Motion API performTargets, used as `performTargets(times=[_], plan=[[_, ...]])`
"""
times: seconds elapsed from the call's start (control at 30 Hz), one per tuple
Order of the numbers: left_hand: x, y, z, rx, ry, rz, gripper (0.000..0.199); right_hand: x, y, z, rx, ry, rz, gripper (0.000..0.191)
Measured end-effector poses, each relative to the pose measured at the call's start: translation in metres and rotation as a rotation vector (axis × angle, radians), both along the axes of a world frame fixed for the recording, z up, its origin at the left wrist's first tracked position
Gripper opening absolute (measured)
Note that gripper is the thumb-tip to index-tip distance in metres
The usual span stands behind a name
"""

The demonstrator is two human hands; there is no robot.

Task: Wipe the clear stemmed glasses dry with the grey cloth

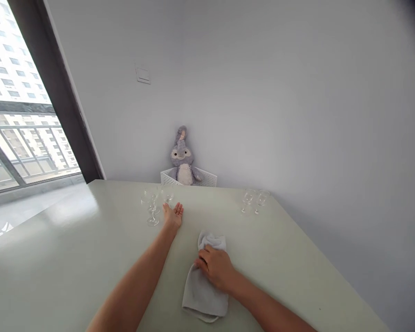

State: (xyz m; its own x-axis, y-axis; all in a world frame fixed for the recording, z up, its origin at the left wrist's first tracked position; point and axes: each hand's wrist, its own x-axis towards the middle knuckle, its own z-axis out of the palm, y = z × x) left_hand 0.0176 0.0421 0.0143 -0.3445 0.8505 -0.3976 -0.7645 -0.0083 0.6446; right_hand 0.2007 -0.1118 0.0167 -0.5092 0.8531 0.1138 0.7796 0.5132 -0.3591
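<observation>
- The wall (280,101) is plain, smooth and pale grey; dark blur hides its upper right corner.
- The table (117,258) is pale green and glossy, with window glare on its left part; its near edge is cut off.
- The window (24,101) has a thick dark frame and shows railings and buildings, washed out by light.
- The cloth (205,293), soft, pale grey and bunched at its far end, lies toward the table's near edge, partly hidden under the right hand (217,266), whose fingers curl into it and grip it.
- The toy (181,159), plush and grey with a pale belly, sits in a white perforated basket (209,179) beyond the far edge, which hides the basket's lower part.
- The left hand (173,216) is open, palm up, just beside the left glasses (152,208); contact is unclear.
- Those glasses, clear and stemmed, overlap toward the far edge, so their count is uncertain.
- Two right glasses (262,198), also clear and stemmed, stand near the far right corner, their rims faint against the wall.
- The switch (143,75) is flat and rectangular.
</observation>
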Motion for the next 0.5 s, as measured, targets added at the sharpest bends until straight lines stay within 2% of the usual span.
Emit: performTargets(times=[0.17, 0.27, 0.4, 0.5], plan=[[-0.006, 0.009, 0.002, 0.049, -0.093, 0.014, 0.044, 0.016, 0.011, 0.002, -0.005, 0.081, -0.03, 0.041], [-0.006, 0.006, 0.005, 0.105, -0.135, 0.032, 0.039, 0.016, 0.013, -0.002, 0.001, 0.045, -0.098, 0.028], [-0.001, -0.003, 0.011, 0.175, -0.161, 0.019, 0.033, 0.013, 0.016, -0.01, -0.009, -0.018, -0.168, 0.026], [0.006, -0.014, 0.016, 0.202, -0.161, -0.032, 0.024, 0.016, 0.023, -0.013, -0.052, 0.164, -0.188, 0.012]])
